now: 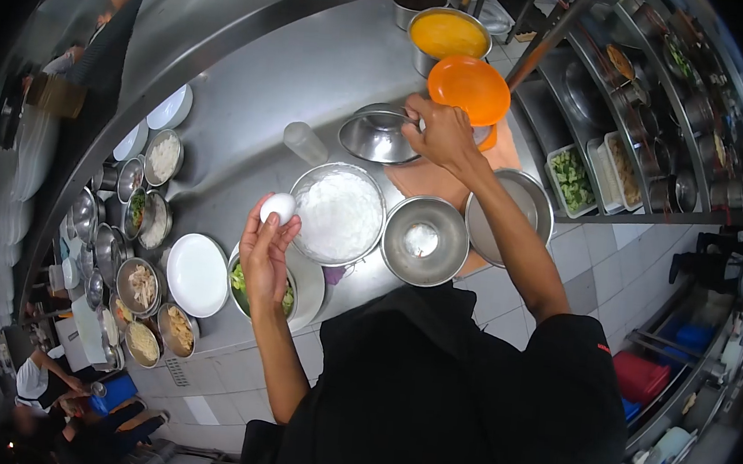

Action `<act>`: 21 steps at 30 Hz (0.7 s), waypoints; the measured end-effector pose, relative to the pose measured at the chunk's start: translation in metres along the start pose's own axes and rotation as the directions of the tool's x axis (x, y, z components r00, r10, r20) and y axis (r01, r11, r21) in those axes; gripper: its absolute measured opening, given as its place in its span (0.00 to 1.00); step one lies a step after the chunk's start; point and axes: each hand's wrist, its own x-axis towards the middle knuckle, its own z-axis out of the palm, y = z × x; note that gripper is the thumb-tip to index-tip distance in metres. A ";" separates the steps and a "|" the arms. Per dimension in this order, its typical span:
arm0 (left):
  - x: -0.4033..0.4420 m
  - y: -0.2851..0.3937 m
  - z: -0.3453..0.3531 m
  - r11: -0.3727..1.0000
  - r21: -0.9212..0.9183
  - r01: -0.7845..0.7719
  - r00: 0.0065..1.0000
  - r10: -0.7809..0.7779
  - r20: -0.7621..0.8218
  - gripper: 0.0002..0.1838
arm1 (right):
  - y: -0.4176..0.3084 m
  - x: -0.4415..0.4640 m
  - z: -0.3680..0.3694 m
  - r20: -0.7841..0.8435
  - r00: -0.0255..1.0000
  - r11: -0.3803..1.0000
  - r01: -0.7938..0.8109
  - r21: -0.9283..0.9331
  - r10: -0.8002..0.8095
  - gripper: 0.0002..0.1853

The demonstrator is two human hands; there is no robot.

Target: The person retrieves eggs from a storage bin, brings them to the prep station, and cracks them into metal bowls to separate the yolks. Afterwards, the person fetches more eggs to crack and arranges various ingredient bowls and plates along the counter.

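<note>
My left hand (265,254) holds a white egg (278,208) in its fingertips, at the left edge of a wide metal bowl of white powder (338,213). My right hand (442,134) is closed at the right rim of a steel bowl (378,135). A small whitish bit shows at its fingertips; whether it is part of the rim or another thing, I cannot tell. Just behind that hand is an orange plastic bowl (469,88). Closer to my body stands a steel bowl (424,253) with a little white at its bottom.
A pot of yellow liquid (449,37) stands at the back. Left are a clear container (305,143), white plates (198,275) and several small bowls of ingredients (144,286). A metal rack (521,135) holds trays at right. Other people (49,381) are at far left.
</note>
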 end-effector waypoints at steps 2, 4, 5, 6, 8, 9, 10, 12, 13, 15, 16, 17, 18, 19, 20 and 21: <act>0.001 0.002 0.000 1.000 -0.001 -0.003 1.000 0.003 -0.002 0.22 | -0.003 0.000 -0.006 -0.023 0.987 0.987 0.156 -0.030 -0.156 0.07; 0.001 0.004 0.000 1.000 0.001 -0.006 1.000 0.006 -0.003 0.22 | -0.007 0.001 -0.016 -0.011 0.992 0.992 0.124 -0.007 -0.124 0.07; 0.002 0.005 0.000 1.000 0.004 -0.008 1.000 0.008 0.002 0.22 | -0.009 0.002 -0.020 0.000 0.996 0.996 0.090 0.015 -0.090 0.06; 0.003 0.005 0.000 1.000 0.006 -0.011 1.000 0.011 0.006 0.22 | -0.011 0.004 -0.022 0.000 0.996 0.996 0.094 0.013 -0.094 0.06; 0.004 0.006 0.000 1.000 0.008 -0.008 1.000 0.008 0.009 0.22 | -0.012 0.004 -0.024 -0.120 0.983 0.990 0.143 0.003 -0.142 0.06; 0.005 0.006 0.000 1.000 0.011 -0.005 1.000 0.005 0.012 0.22 | -0.011 0.003 -0.022 -0.119 0.983 0.990 0.141 0.003 -0.140 0.06; 0.006 0.005 -0.001 1.000 0.012 -0.001 1.000 0.001 0.012 0.22 | -0.009 0.002 -0.018 -0.173 0.967 0.982 0.191 -0.006 -0.189 0.06; 0.009 0.002 -0.002 0.998 0.057 -0.007 0.999 0.005 0.032 0.23 | -0.002 -0.004 -0.010 -0.226 0.946 0.972 0.236 -0.019 -0.234 0.06; 0.010 0.002 -0.002 0.998 0.057 -0.005 0.999 0.004 0.032 0.23 | 0.003 -0.009 -0.005 -0.212 0.959 0.982 0.185 -0.038 -0.189 0.07; 0.013 0.000 0.000 0.996 0.089 -0.002 0.999 -0.002 0.041 0.23 | 0.016 -0.017 0.010 -0.197 0.970 0.990 0.132 -0.056 -0.141 0.08; 0.015 -0.002 0.001 0.996 0.089 0.001 0.999 -0.005 0.039 0.23 | 0.023 -0.022 0.020 -0.209 0.978 1.000 0.017 0.013 -0.014 0.08; 0.019 -0.004 0.003 0.997 0.069 0.029 0.998 -0.032 0.045 0.22 | 0.031 -0.026 0.028 -0.211 0.971 0.992 -0.098 0.083 0.114 0.08; 0.023 -0.007 0.005 0.997 0.050 0.058 0.997 -0.061 0.051 0.22 | 0.036 -0.031 0.036 -0.208 0.971 0.991 -0.103 0.084 0.119 0.08; 0.027 -0.010 0.007 0.997 0.051 0.062 0.997 -0.064 0.050 0.22 | 0.041 -0.034 0.043 -0.136 0.956 0.960 -0.243 0.140 0.261 0.10; 0.032 -0.013 0.010 0.995 0.061 0.084 0.993 -0.089 0.081 0.22 | 0.047 -0.037 0.048 -0.055 0.917 0.906 -0.379 0.186 0.395 0.11; 0.036 -0.017 0.012 0.992 0.071 0.106 0.987 -0.114 0.111 0.21 | 0.048 -0.039 0.049 -0.053 0.916 0.905 -0.383 0.185 0.399 0.11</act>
